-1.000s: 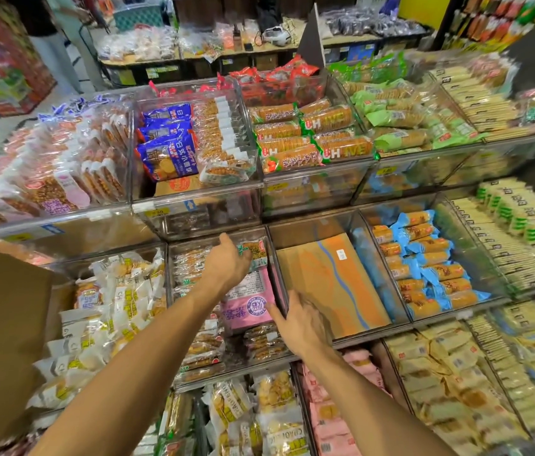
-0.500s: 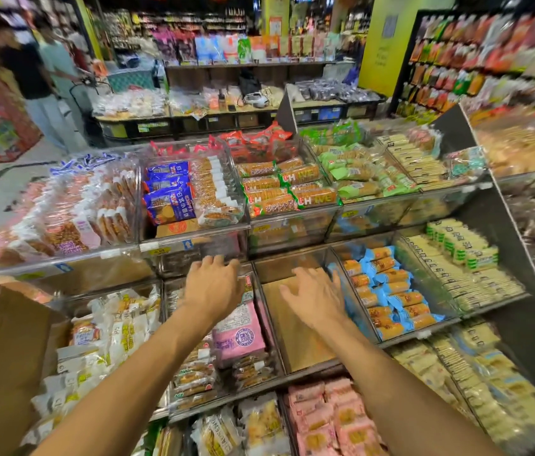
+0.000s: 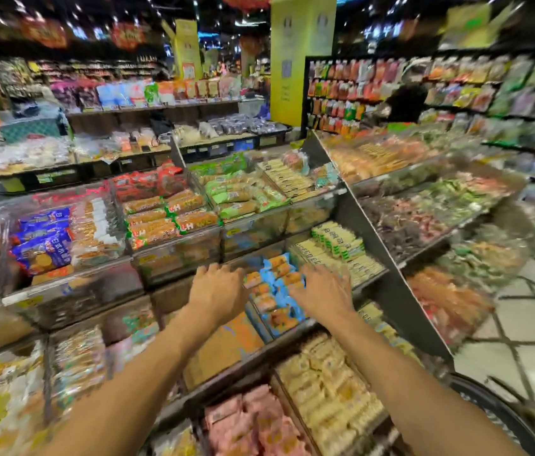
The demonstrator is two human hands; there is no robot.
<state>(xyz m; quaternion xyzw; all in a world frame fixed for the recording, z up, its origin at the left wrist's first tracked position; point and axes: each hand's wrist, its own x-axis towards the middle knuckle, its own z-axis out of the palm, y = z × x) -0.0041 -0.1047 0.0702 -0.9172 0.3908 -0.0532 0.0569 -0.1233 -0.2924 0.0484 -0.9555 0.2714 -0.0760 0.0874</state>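
The blue packets (image 3: 276,286) are lying heaped in a clear bin on the middle shelf (image 3: 373,280) of the snack stand, and they are sitting right between the two hands. As a judgement, the work is only beginning here: both hands are arriving at the heap, nothing is being lifted or carried, and the packets are lying untidily, some crosswise, so the gathering or straightening is all left to do. The orange-lined bin (image 3: 226,347) just to the left is showing its bare bottom, which suggests it is waiting to be filled or that stock is being shifted beside it. The left hand (image 3: 218,289) is hanging palm down over the left edge of the heap, its fingers (image 3: 216,269) loosely bent and close together, pinching nothing. The right hand (image 3: 322,292) is reaching palm down over the right edge, its fingers (image 3: 327,274) spread and relaxed, also holding nothing; the frame is smeared by motion, so whether the fingertips are touching the wrappers is hard to tell. Both forearms are stretching forward and slightly upward from the bottom of the view, nearly parallel. Further out, yellow packs (image 3: 341,248) are filling the bin on the right, pink packs (image 3: 243,419) and pale packs (image 3: 331,383) are lying on the shelf below, and a dark basket rim (image 3: 496,399) is showing over the tiled floor (image 3: 522,324).
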